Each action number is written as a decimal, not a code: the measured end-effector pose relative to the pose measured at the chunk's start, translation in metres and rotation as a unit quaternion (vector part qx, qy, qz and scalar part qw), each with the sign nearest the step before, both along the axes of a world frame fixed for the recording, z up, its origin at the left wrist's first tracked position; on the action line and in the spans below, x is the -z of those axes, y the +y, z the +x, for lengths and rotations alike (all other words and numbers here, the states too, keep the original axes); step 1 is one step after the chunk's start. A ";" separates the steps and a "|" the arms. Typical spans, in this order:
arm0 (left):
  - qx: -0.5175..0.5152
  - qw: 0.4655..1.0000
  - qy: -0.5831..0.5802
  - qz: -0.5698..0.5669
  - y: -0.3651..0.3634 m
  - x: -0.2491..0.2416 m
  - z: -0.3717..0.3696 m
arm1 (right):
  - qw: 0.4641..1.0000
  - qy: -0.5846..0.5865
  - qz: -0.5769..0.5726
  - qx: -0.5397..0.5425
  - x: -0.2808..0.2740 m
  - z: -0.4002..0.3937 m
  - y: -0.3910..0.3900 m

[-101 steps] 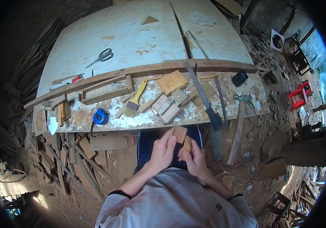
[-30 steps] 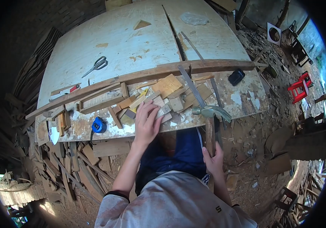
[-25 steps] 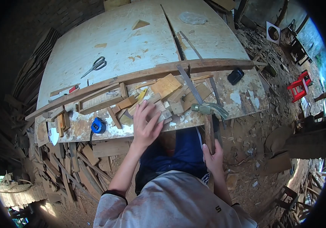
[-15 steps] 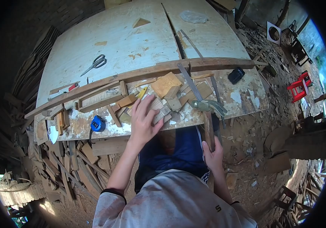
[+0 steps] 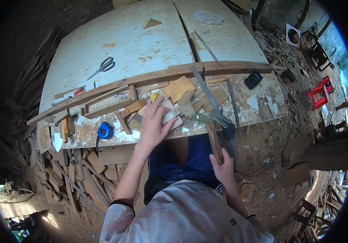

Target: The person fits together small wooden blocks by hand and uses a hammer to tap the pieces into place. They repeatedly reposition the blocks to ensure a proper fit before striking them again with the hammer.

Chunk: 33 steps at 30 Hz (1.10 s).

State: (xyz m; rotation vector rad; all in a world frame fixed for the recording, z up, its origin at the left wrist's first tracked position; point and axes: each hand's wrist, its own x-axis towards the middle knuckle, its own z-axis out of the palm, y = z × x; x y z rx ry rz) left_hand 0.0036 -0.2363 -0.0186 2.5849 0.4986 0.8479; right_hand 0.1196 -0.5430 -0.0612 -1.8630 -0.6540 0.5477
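Gripping hammer (image 5: 213, 135) by wooden handle in closed right hand (image 5: 224, 167), at near edge of bench (image 5: 247, 108). Holding left hand (image 5: 151, 129) open and spread over small wood blocks (image 5: 177, 123) piled on bench; cannot tell whether touching. Note blue tape measure (image 5: 105, 131) left of that hand, scissors (image 5: 102, 68) farther back, beyond long wooden beam (image 5: 157, 76).

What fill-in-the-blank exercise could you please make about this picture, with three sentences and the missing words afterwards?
The right hand grips the brown wooden handle of a metal claw ____.
A rounded blue tape measure lies on the ____ side of the left hand.
Beyond the black-handled metal scissors, a small brown piece of wood has the shape of a ____.

Missing words: hammer; left; triangle.
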 end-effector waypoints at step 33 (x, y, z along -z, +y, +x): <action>-0.142 0.989 -0.031 0.012 -0.030 0.025 0.035 | 0.996 -0.037 0.065 0.048 0.038 -0.035 -0.026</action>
